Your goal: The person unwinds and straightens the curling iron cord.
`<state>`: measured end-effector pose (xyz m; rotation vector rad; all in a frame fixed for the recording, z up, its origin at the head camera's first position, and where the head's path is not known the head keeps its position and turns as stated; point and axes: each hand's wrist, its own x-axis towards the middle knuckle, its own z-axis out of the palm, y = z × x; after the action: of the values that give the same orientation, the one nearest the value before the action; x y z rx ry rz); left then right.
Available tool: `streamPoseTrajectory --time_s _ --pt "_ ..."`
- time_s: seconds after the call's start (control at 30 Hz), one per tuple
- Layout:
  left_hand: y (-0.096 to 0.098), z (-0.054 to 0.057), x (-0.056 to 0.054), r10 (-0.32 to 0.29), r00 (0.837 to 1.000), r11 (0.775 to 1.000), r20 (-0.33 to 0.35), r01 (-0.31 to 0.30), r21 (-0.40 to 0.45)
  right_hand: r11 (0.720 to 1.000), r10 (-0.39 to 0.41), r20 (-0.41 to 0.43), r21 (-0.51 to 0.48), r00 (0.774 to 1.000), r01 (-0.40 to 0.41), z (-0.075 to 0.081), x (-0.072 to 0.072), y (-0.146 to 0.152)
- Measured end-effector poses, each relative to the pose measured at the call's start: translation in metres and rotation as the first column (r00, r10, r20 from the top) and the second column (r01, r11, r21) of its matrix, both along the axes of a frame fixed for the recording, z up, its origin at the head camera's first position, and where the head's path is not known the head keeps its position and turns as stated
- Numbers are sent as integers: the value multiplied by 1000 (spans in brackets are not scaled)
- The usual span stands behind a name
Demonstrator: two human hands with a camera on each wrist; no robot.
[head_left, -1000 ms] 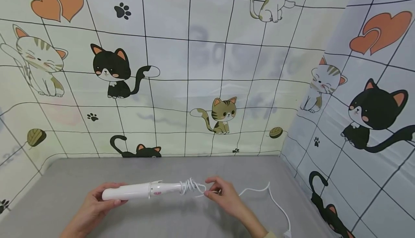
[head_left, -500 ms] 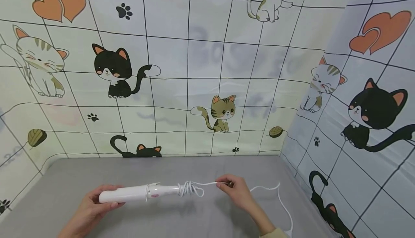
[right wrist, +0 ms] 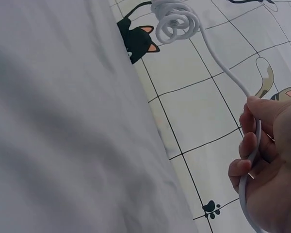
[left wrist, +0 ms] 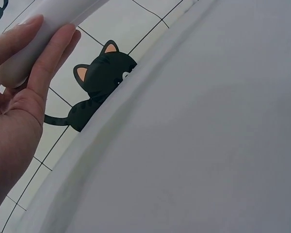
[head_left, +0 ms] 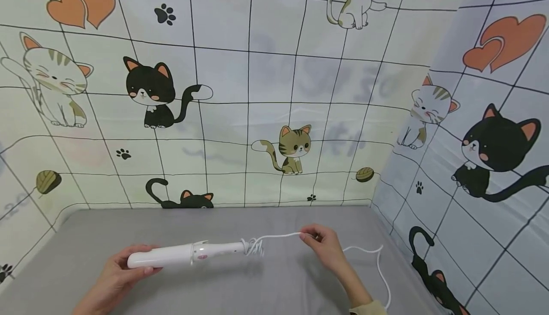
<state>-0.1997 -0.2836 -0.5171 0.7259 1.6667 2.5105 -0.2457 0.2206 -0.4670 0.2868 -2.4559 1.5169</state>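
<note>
A white curling iron (head_left: 160, 257) is held level above the grey surface, its thick rounded end to the left. My left hand (head_left: 122, 269) grips that end, thumb in front and fingers behind; the left wrist view shows the fingers (left wrist: 58, 51) round the smooth barrel. At the other end, a white cord (head_left: 276, 236) is wound in several loops about the slim handle. My right hand (head_left: 326, 248) pinches the cord between thumb and fingertips and draws a length of it taut. In the right wrist view the cord (right wrist: 223, 65) runs from the coil (right wrist: 177, 22) through the curled fingers.
Past my right hand, the rest of the cord hangs down toward the front edge of the view. A grey cloth-covered surface (head_left: 206, 291) lies below. Behind and at the right stand sheets (head_left: 223, 76) printed with cats, hearts and grid lines.
My right hand has moved right and slightly up, pulling cord off the coil, so the straight stretch is longer and the coil smaller. My left hand has shifted a little left with the curling iron.
</note>
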Motion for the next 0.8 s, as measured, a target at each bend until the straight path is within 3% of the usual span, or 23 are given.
streamPoseTrajectory --time_s 0.17,0.3,0.4,0.8 --pt "1 3 1 8 1000 1000 22 -7 -5 991 134 56 -4 989 -134 0 3 8" --pt "3 4 1 -11 1000 1000 28 11 1 960 278 82 -15 957 -278 2 6 11" --pt "4 6 0 -6 999 1000 33 6 -4 941 339 73 -19 938 -338 3 7 8" --pt "8 7 -5 -10 1000 1000 15 10 -12 945 320 97 34 942 -325 17 5 -17"
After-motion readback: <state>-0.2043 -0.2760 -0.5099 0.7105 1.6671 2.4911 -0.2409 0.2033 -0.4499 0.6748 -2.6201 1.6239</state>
